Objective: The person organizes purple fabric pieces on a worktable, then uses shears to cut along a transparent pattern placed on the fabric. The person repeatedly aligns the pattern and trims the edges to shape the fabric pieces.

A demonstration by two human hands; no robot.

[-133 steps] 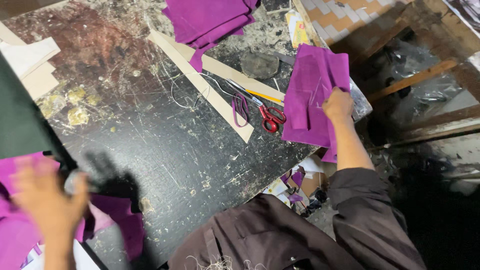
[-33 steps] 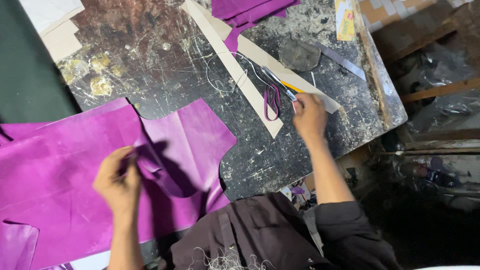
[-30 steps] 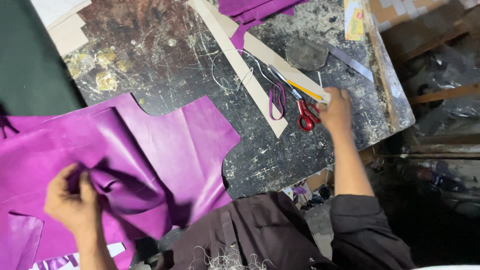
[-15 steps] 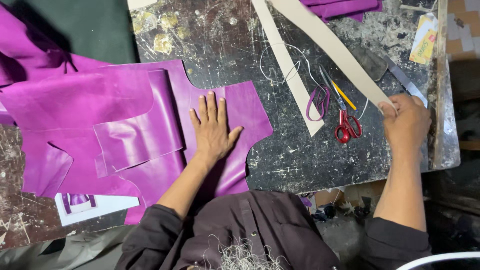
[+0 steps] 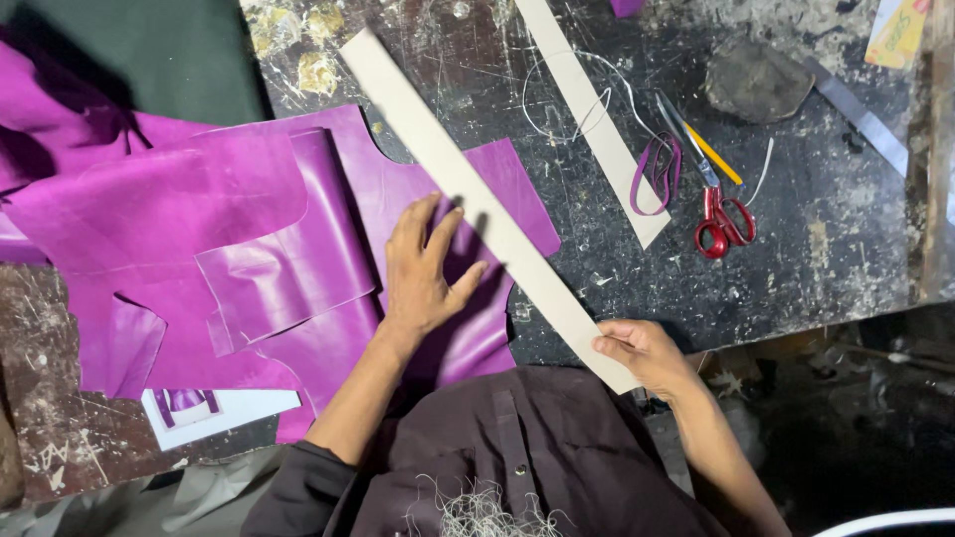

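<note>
The left hand (image 5: 423, 273) lay flat, fingers spread wide, pressing down on the purple leather piece (image 5: 298, 249) spread over the left half of the worktable (image 5: 826, 288), gripping nothing. The right hand (image 5: 642, 353) sat at the table's near edge, fingers curled and pinched shut on the near end of a long pale cardboard strip (image 5: 477, 199). That strip ran diagonally from the near edge up toward the far side, crossing over the right-hand part of the purple leather and passing just beside the left fingertips.

A second pale strip (image 5: 587, 109) lay further right, running from the far edge toward the middle, with a thin white thread looped around it. Against its near end lay a loop of purple cord (image 5: 657, 174). Just right of that were red-handled scissors (image 5: 711, 189) with a yellow pencil (image 5: 713, 154) touching the blades. A dark flat stone (image 5: 758, 80) and a metal ruler (image 5: 856, 114) sat toward the far right corner. A dark green sheet (image 5: 149, 55) covered the far left corner, and a white paper (image 5: 214, 408) showed under the leather at the near edge
</note>
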